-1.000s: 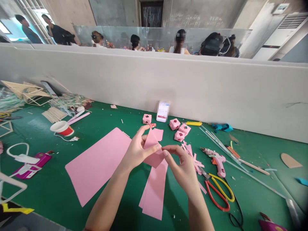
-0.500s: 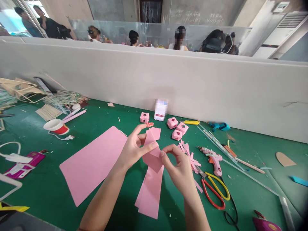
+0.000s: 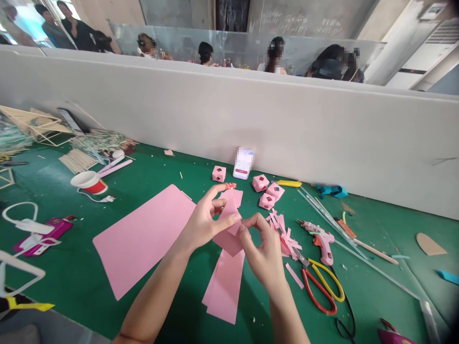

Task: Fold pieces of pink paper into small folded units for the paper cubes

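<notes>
A folded piece of pink paper (image 3: 228, 241) is between my two hands, above the green table. My left hand (image 3: 206, 220) pinches it from the left, thumb in front; the index finger, wrapped in red at its tip, sticks up. At the paper's right edge, my right hand (image 3: 263, 243) pinches it between thumb and index finger. Long pink paper strips (image 3: 224, 291) lie below it, and more small pink pieces (image 3: 234, 196) lie behind. Several folded pink paper balls (image 3: 260, 182) with diamond-shaped holes sit near a propped phone (image 3: 244, 162).
A large pink sheet (image 3: 143, 239) lies left, beyond it a paper cup (image 3: 89, 182) and wooden sticks (image 3: 77, 160). On the right are pink scraps (image 3: 281, 229), scissors (image 3: 319, 289), a glue gun (image 3: 324, 243) and a yellow cutter (image 3: 289, 183). A white partition (image 3: 179, 102) stands behind.
The camera view has shifted slightly, so the table things appear a little further right. Both hands keep their pinch on the folded paper, with barely any movement.
</notes>
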A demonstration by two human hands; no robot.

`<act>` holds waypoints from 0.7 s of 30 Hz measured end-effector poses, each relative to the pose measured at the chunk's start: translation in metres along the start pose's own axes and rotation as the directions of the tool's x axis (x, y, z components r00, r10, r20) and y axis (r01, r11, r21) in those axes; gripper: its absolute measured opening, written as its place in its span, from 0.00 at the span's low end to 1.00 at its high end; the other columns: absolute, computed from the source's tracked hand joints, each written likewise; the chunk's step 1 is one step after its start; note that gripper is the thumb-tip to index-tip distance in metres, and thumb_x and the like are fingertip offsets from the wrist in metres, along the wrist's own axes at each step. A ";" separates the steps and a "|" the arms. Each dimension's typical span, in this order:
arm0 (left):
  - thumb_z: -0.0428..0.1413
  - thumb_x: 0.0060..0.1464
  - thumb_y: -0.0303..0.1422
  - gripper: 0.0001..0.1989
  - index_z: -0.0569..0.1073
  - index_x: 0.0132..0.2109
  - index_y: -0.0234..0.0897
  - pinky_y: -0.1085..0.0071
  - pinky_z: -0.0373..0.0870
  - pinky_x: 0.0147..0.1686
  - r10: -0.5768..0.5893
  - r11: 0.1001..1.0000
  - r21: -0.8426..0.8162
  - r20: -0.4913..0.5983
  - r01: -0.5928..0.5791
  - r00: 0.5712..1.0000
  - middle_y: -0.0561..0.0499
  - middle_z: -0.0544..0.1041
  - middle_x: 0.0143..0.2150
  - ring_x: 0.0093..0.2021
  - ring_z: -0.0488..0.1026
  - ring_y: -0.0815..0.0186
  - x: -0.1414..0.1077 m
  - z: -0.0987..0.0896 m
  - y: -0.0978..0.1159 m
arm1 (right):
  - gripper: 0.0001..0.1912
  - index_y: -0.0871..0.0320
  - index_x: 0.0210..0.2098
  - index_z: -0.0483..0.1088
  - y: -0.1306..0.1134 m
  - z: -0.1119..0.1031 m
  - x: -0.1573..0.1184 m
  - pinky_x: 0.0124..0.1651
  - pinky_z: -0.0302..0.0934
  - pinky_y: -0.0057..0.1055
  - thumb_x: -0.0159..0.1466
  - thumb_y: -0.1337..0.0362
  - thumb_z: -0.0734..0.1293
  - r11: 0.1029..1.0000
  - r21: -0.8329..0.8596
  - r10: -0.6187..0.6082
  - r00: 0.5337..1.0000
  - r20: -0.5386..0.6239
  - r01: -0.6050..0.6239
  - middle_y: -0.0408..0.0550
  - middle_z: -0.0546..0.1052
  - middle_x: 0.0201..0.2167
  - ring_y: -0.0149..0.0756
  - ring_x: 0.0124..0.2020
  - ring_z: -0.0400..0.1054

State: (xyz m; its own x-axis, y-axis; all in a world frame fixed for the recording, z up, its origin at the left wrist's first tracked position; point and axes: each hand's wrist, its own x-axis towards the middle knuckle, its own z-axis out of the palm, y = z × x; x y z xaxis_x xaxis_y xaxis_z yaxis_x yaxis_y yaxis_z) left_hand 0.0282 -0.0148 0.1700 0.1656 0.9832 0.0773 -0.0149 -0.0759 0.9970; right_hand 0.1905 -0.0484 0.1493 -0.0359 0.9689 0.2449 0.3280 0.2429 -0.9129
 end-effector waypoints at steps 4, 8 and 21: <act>0.68 0.52 0.36 0.32 0.67 0.62 0.43 0.70 0.73 0.34 -0.016 0.997 -0.078 -0.058 0.011 0.998 0.53 0.79 0.33 0.33 0.77 0.64 -0.001 -0.005 0.002 | 0.07 0.54 0.29 0.63 -0.001 0.005 -0.001 0.35 0.59 0.30 0.63 0.68 0.62 0.999 0.041 -0.009 1.000 0.030 0.007 0.40 0.73 0.26 0.34 0.30 0.68; 0.68 0.53 0.35 0.31 0.66 0.61 0.43 0.72 0.72 0.35 0.012 0.987 -0.156 -0.130 -0.032 0.991 0.55 0.78 0.32 0.34 0.76 0.66 0.000 -0.012 0.003 | 0.07 0.54 0.29 0.64 -0.003 0.007 -0.002 0.35 0.60 0.30 0.63 0.69 0.62 0.999 0.042 -0.029 0.998 0.048 0.027 0.41 0.74 0.26 0.35 0.31 0.69; 0.66 0.55 0.35 0.31 0.65 0.63 0.43 0.70 0.70 0.31 -0.036 0.997 -0.076 -0.014 0.035 0.999 0.55 0.77 0.30 0.29 0.75 0.65 -0.004 -0.004 0.004 | 0.14 0.55 0.32 0.71 -0.005 0.006 -0.002 0.35 0.61 0.31 0.71 0.57 0.63 0.998 0.022 -0.062 0.997 0.041 0.061 0.44 0.78 0.28 0.36 0.30 0.70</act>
State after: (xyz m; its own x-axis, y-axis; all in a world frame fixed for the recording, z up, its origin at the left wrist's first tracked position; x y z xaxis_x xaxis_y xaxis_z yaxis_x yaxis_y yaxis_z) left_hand 0.0234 -0.0187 0.1739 0.1519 0.9875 0.0413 -0.0838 -0.0288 0.9961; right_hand 0.1834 -0.0514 0.1520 -0.0951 0.9530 0.2875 0.3048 0.3028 -0.9030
